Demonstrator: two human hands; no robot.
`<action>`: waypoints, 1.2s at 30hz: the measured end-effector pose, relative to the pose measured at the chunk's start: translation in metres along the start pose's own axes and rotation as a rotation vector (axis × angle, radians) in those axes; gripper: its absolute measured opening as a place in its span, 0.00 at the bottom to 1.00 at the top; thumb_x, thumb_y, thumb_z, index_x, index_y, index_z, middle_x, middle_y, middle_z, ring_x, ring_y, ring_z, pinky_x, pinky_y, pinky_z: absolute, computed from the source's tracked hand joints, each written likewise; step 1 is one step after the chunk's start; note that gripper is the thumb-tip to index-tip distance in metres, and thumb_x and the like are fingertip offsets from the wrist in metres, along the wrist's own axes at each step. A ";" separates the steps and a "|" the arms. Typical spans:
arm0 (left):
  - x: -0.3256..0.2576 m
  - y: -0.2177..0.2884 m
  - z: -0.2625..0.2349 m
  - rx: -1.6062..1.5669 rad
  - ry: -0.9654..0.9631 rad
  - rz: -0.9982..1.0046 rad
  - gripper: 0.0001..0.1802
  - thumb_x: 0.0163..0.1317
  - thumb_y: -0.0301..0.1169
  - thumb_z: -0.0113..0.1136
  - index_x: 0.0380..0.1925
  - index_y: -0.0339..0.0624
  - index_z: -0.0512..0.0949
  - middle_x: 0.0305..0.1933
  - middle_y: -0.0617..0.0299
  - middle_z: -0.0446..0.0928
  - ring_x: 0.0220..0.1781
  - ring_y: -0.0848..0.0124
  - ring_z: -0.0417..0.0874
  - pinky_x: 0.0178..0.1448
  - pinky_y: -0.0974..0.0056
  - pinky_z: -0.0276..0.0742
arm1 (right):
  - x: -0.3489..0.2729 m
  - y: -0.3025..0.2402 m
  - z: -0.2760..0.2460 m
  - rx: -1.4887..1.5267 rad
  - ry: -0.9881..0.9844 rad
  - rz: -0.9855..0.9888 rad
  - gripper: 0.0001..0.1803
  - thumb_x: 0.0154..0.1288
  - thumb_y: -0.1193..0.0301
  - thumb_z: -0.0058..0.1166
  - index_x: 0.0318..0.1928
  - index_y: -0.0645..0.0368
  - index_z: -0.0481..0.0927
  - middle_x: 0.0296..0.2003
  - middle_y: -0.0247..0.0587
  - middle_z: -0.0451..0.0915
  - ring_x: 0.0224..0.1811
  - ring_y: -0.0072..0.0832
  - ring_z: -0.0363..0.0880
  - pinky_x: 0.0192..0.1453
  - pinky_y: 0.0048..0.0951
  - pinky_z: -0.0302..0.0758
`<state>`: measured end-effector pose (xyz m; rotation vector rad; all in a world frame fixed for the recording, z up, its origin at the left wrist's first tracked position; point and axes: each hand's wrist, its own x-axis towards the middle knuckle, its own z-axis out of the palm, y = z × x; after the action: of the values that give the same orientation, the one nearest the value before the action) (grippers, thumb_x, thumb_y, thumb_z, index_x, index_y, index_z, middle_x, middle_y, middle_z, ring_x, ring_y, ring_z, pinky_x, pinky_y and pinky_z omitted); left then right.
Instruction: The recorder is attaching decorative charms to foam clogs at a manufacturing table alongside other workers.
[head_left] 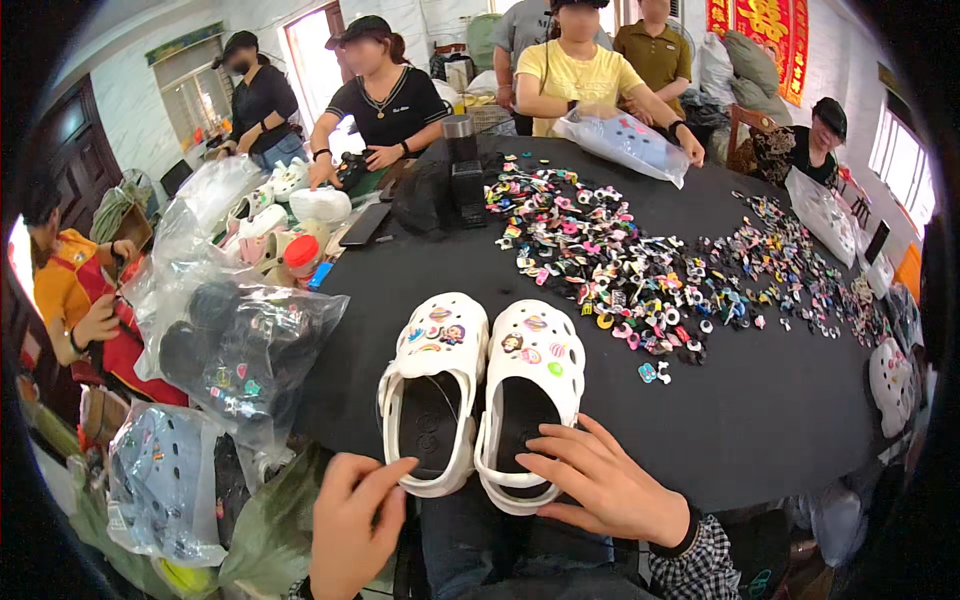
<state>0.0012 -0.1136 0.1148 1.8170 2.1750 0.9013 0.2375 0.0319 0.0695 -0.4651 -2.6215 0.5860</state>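
Two white clogs stand side by side before me, toes pointing away, with black insoles and colourful charms on their tops. My left hand (362,520) is beside the heel of the left clog (432,345), its index fingertip touching the rim and its fingers apart. At the right clog (545,345), my right hand (610,483) straddles the heel strap, fingers over the opening and thumb outside. A broad spread of small shoe charms (640,265) covers the far right part of the black table (740,420).
Bagged dark clogs (230,340) lie at the left, above bagged blue clogs (165,480). A red-lidded jar (301,257), a phone (365,224) and a black tumbler (461,140) stand farther back. Across the table, a person in yellow holds bagged clogs (630,140). Other people are around.
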 end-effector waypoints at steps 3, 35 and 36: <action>0.006 -0.001 0.000 0.008 0.206 0.181 0.15 0.69 0.24 0.53 0.54 0.38 0.78 0.58 0.51 0.74 0.58 0.61 0.77 0.60 0.61 0.71 | -0.006 -0.001 -0.016 -0.003 0.016 -0.002 0.31 0.57 0.65 0.67 0.61 0.57 0.72 0.59 0.47 0.72 0.67 0.44 0.68 0.69 0.50 0.66; 0.116 0.041 0.122 -1.829 -0.215 -0.651 0.26 0.74 0.35 0.46 0.67 0.35 0.59 0.69 0.54 0.64 0.72 0.61 0.63 0.76 0.53 0.56 | -0.031 0.169 -0.078 -0.139 0.001 0.358 0.08 0.61 0.74 0.57 0.41 0.57 0.83 0.38 0.40 0.83 0.41 0.40 0.83 0.45 0.38 0.78; 0.116 0.046 0.121 -1.825 -0.193 -0.660 0.25 0.75 0.37 0.44 0.66 0.36 0.60 0.69 0.55 0.64 0.72 0.61 0.63 0.76 0.53 0.57 | -0.033 0.169 -0.081 -0.174 0.029 0.375 0.09 0.61 0.73 0.58 0.42 0.57 0.83 0.38 0.39 0.83 0.41 0.39 0.83 0.45 0.37 0.78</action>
<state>0.0703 0.0401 0.0707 0.2204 0.7654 1.4934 0.3414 0.1897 0.0475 -1.0253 -2.5827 0.4576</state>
